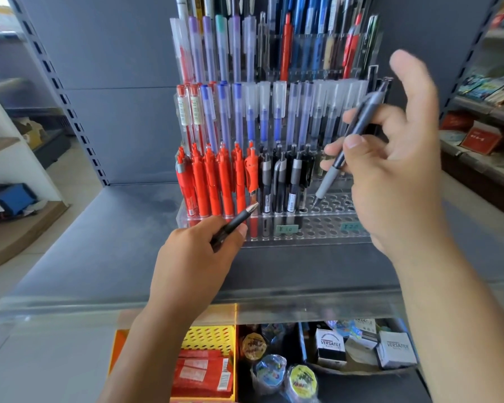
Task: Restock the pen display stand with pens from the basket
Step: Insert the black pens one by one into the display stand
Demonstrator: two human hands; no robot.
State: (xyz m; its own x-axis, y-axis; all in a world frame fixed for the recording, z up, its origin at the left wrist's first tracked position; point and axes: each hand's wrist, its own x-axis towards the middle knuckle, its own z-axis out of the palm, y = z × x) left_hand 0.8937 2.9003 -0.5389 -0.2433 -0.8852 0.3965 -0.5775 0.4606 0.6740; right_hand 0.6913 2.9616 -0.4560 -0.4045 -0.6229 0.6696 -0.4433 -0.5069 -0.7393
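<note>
A clear acrylic pen display stand (317,228) rises in tiers on a grey shelf, with red pens at its lower left, black and grey pens in the middle, and capped pens in the tiers above. My right hand (396,170) holds a grey pen (346,149) tilted, tip down over the empty holes at the stand's lower right. My left hand (198,257) grips a dark pen (233,225), its silver tip pointing up toward the red pens. A yellow basket (210,338) sits on the lower shelf, partly hidden by my left arm.
The grey shelf (99,257) stretches left of the stand. Below it lie red packets (201,373), rolls of tape (271,370) and small white boxes (332,344). Shelves with goods stand at the far right (492,91) and far left.
</note>
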